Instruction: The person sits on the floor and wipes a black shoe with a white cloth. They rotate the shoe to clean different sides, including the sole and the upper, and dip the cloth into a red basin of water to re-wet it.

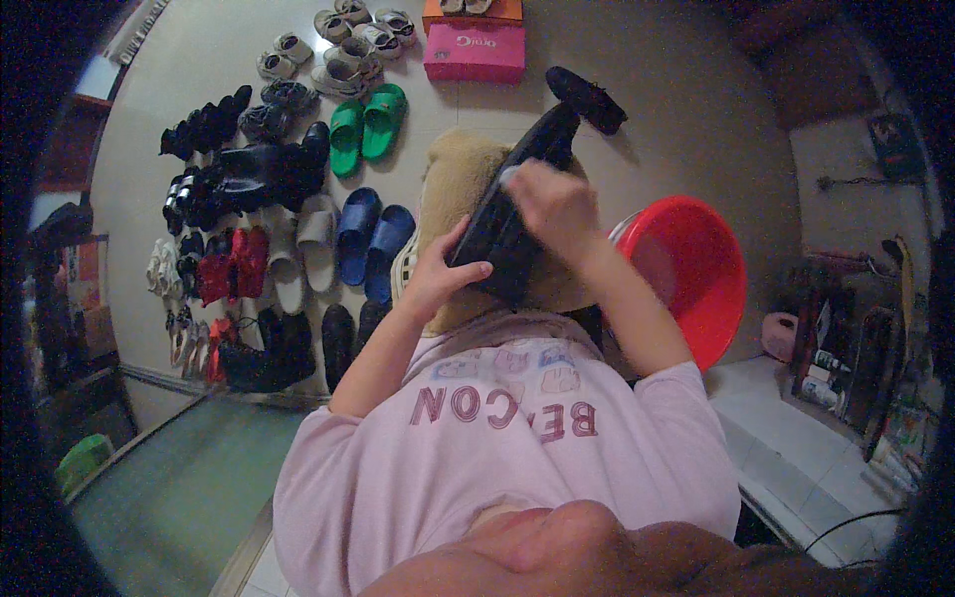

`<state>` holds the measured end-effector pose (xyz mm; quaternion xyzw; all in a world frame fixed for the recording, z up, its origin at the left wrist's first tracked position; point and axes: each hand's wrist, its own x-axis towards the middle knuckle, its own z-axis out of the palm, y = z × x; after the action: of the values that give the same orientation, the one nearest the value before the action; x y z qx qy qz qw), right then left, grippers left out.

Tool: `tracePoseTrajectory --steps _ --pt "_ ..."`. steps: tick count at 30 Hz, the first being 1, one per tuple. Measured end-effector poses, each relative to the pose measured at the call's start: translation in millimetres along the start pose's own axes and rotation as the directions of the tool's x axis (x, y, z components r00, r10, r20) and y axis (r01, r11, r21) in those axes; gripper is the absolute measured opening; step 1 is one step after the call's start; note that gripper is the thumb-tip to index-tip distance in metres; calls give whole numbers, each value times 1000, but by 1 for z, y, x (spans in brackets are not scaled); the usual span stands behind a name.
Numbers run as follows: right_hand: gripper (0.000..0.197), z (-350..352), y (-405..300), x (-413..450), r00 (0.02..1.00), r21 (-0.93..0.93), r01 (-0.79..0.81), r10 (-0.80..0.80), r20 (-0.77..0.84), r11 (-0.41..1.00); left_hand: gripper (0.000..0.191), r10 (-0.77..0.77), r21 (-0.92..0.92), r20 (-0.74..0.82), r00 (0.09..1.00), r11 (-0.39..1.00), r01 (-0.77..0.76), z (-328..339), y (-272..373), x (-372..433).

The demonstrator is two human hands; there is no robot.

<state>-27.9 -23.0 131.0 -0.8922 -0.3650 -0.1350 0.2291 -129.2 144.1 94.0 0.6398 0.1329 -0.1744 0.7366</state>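
A long black shoe or boot [489,239] lies slantwise over a tan towel [462,168] spread on my lap. My left hand [448,272] grips its near end, with the thumb on top and the fingers at the side. Over the shoe's upper part is my right hand [556,205], blurred and with curled fingers. A small whitish piece [509,176], perhaps a wipe or cloth, shows at its fingertips against the shoe. On the floor past the shoe's far end lies another black shoe [587,101].
A red plastic bucket [720,276] stands right of my lap. To the left are rows of footwear, including green slides [384,123], blue slides [358,227] and red shoes [248,257]. A pink shoebox [475,56] sits ahead. A glass-topped surface [201,463] is at lower left.
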Motion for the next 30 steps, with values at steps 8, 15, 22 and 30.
tracePoseTrajectory --steps 8,15,22,30 --pt "5 7 -43 -24 996 233 86 -91 13 969 81 46 42 -43 998 998 -44 0 -16 6" --pt "4 12 6 -2 999 -86 -9 4 -48 996 82 27 -28 -41 999 999 -28 4 -15 5" --pt "4 8 -35 -28 989 220 111 -130 73 969 78 -44 -60 -50 998 997 41 1 -13 1" --pt "14 4 43 10 970 74 -165 176 -168 983 70 -86 -161 -32 996 984 80 -8 -4 2"
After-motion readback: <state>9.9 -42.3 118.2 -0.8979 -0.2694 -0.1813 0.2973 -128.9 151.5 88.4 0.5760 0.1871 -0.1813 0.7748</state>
